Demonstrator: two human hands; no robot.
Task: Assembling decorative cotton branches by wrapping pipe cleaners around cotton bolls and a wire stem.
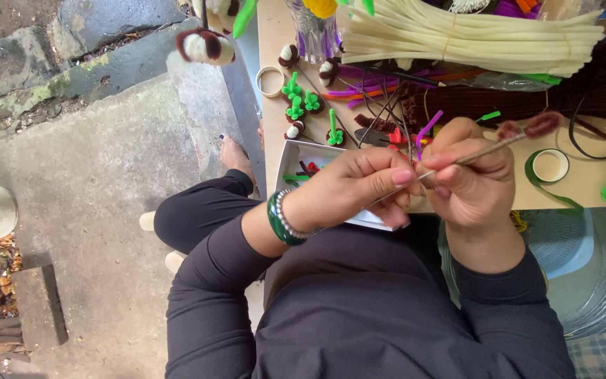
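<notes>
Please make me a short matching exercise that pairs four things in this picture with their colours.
Things:
1. bundle of pipe cleaners
2. roll of tape
3. vase
4. bangle

Descriptions:
A. clear purple, at the table's far edge
B. dark green, on the wrist of the left hand
C. cream, tied together
D. green, lying by the right hand

Pairs: 1-C, 2-D, 3-A, 4-B

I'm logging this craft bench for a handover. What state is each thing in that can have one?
left hand: pinched shut on the thin stick
right hand: closed around the thin stick
thin stick: held nearly level, brown fuzzy wire wound at its tip
white box: open, small pieces inside
green tape roll: lying flat, tail unrolled
cream stem bundle: tied, lying flat
glass vase: upright
</notes>
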